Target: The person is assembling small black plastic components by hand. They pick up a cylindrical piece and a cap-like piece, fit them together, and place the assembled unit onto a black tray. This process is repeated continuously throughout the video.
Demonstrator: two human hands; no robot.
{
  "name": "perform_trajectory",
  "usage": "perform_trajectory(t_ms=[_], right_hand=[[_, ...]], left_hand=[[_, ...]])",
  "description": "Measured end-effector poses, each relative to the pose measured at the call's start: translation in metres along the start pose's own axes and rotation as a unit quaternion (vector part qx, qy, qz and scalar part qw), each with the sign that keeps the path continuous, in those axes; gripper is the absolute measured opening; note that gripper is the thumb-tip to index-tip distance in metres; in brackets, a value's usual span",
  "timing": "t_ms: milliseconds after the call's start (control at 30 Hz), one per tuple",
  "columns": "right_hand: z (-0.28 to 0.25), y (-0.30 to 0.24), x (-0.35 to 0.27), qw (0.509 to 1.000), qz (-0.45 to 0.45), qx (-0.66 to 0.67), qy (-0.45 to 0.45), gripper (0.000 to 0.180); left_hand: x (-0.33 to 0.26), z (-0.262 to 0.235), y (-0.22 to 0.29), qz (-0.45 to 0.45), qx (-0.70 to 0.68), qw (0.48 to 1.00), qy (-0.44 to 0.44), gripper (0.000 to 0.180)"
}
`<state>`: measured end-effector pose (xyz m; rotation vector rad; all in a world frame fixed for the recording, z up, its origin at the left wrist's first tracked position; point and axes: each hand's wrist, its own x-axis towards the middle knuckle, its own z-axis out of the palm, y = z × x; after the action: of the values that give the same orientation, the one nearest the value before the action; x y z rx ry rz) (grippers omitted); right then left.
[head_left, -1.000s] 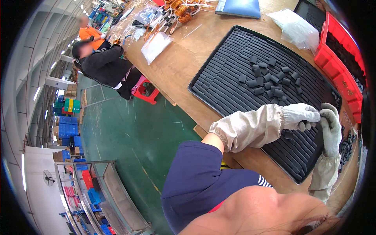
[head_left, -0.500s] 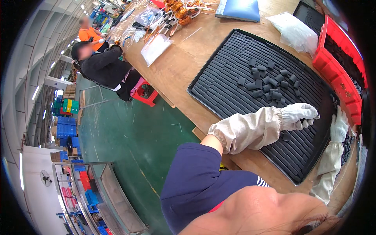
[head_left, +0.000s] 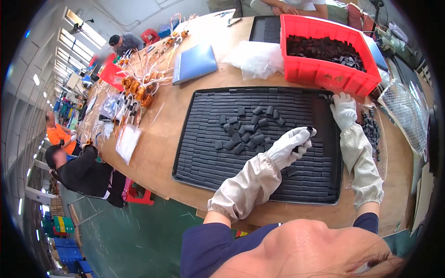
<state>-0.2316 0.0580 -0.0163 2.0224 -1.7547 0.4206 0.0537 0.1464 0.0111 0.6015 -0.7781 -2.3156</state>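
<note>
A large black tray (head_left: 330,160) lies before me, lined with rows of short black tube pieces (head_left: 208,139). A loose heap of the same pieces (head_left: 248,131) rests on the rows in the middle. My left hand (head_left: 291,144), in a white glove, hovers over the tray's right part. Its fingers are pinched around a small black tube piece (head_left: 310,130). At the tray's far right corner is my gloved right hand (head_left: 344,111), fingers stretched out beside a few black pieces (head_left: 327,97) at the rim. The fingertips partly hide what they touch.
A red bin (head_left: 324,78) full of black pieces stands behind the tray. Left of it are a clear plastic bag (head_left: 257,60), a blue folder (head_left: 195,64) and copper-wound coils (head_left: 136,90). More pieces (head_left: 371,127) lie right of my right arm. Other people sit around the table.
The view has swung round, so the tray and red bin now appear more level and central. Both hands stay over the tray's right side, the right one at its far corner.
</note>
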Motion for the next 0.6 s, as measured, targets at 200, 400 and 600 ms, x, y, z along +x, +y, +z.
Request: perform_trajectory(t_ms=[200, 400, 600], right_hand=[[-0.023, -0.009, -0.006, 0.993, 0.069, 0.093, 0.011, 0.029], [-0.117, -0.068, -0.018, 0.802, 0.103, 0.55, -0.209, 0.019], [-0.121, -0.066, -0.028, 0.778, 0.075, 0.579, -0.231, 0.015]], left_hand=[[0.003, 0.003, -0.002, 0.025, 0.103, 0.993, 0.052, 0.036], [-0.002, 0.004, -0.003, 0.056, 0.194, 0.974, 0.105, 0.042], [-0.002, 0.011, 0.001, 0.07, 0.249, 0.963, 0.079, 0.038]])
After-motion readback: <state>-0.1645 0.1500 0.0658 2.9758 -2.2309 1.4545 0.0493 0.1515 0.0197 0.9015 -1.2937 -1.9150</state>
